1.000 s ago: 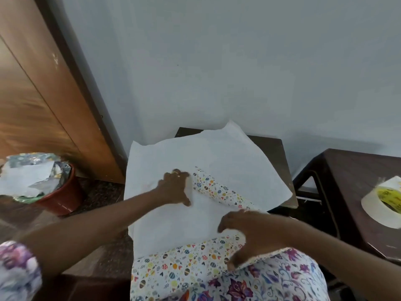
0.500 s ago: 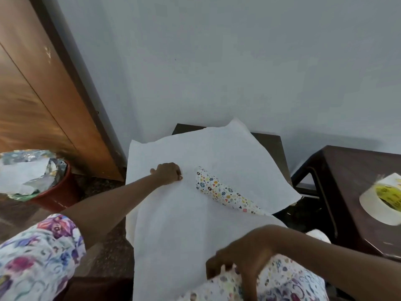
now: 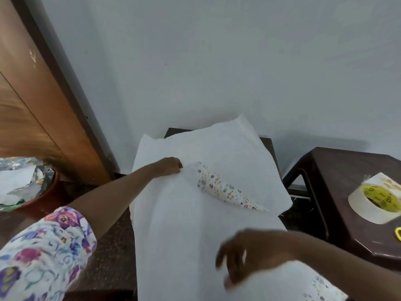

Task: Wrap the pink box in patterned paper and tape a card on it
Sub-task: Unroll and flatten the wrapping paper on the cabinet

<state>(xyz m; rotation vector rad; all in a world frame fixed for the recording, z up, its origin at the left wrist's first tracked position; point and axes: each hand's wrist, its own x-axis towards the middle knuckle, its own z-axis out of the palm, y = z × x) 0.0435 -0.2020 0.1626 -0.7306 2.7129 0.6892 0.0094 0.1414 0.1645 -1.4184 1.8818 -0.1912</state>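
Note:
The patterned paper (image 3: 173,218) lies white side up over a small dark stool (image 3: 267,144). One curled edge (image 3: 223,190) shows its coloured print. My left hand (image 3: 170,167) is closed into a fist and presses on the sheet near its far left part. My right hand (image 3: 249,255) hovers blurred over the near end of the sheet, fingers spread; I cannot tell if it pinches the paper. No pink box or card is in sight.
A tape roll (image 3: 373,200) with a yellow core sits on a dark side table (image 3: 338,170) at the right, next to a yellow object (image 3: 398,234) at the frame edge. A red bin (image 3: 43,198) with paper scraps stands at the left, by a wooden door (image 3: 32,101).
My left hand slid left and closed into a fist on the sheet. My right hand drew the near end toward me; the sheet flattened, hiding most of the printed side.

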